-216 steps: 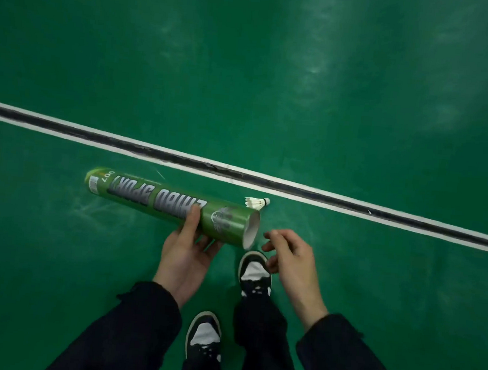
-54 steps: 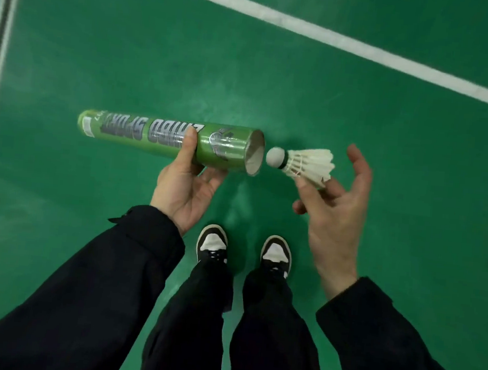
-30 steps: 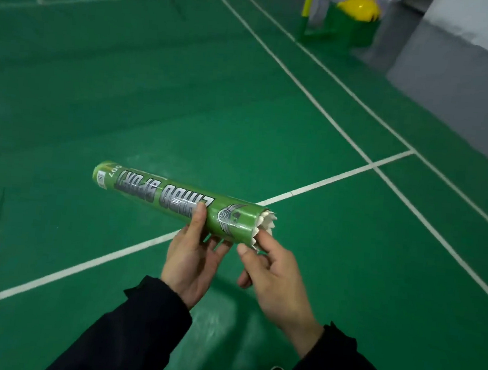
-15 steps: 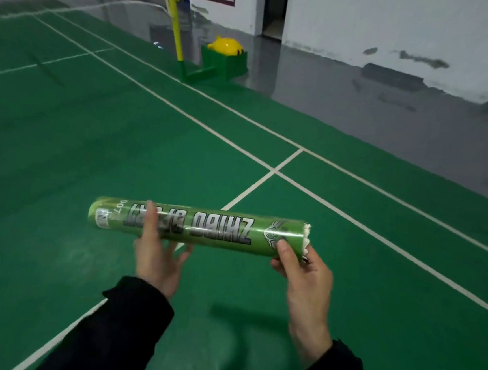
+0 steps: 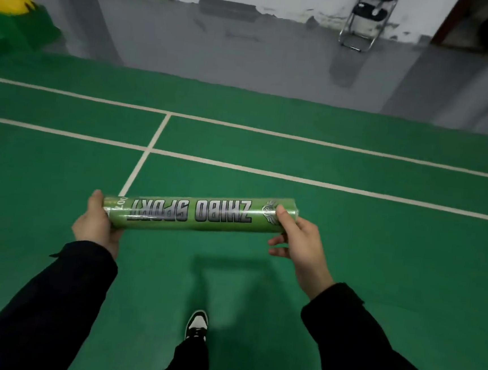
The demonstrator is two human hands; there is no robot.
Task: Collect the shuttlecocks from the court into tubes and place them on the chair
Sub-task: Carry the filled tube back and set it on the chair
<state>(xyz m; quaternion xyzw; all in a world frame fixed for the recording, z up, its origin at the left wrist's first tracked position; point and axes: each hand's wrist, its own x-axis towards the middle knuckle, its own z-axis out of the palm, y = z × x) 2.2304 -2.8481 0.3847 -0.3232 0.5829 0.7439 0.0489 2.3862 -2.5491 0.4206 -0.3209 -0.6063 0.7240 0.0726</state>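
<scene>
Head view, sole entry.

Item: green tube [image 5: 199,215], printed lettering, held level across the centre of the frame, well above the court floor [image 5: 378,255]. No shuttlecock shows; the tube's right end is covered by the hand, so its contents cannot be told.

Left hand [image 5: 96,225]: centre left of the frame, wrapped about the tube's left end, thumb over the top, grasping it.

Right hand [image 5: 297,238]: centre right, thumb and fingers curled about the tube's right end, grasping it.

Chair [image 5: 366,21]: folding metal type, upper right of the frame, standing on the grey floor [image 5: 248,58] against the wall, beyond the green court and its white lines [image 5: 325,184]. Well apart from the tube.

Also present: green stand with yellow top [image 5: 12,17], upper left; one shoe [image 5: 196,325] at lower centre, pointing toward the court edge; dark sleeves along the bottom.

Step in hand, as judged: collection into this tube looks finished, and the carry to the chair is under way or about to start.

Next move calls for: crossing the lines and grey strip toward the upper right, keeping the tube level with its right end covered so nothing slides out, then laying it on the seat where it cannot roll off.
</scene>
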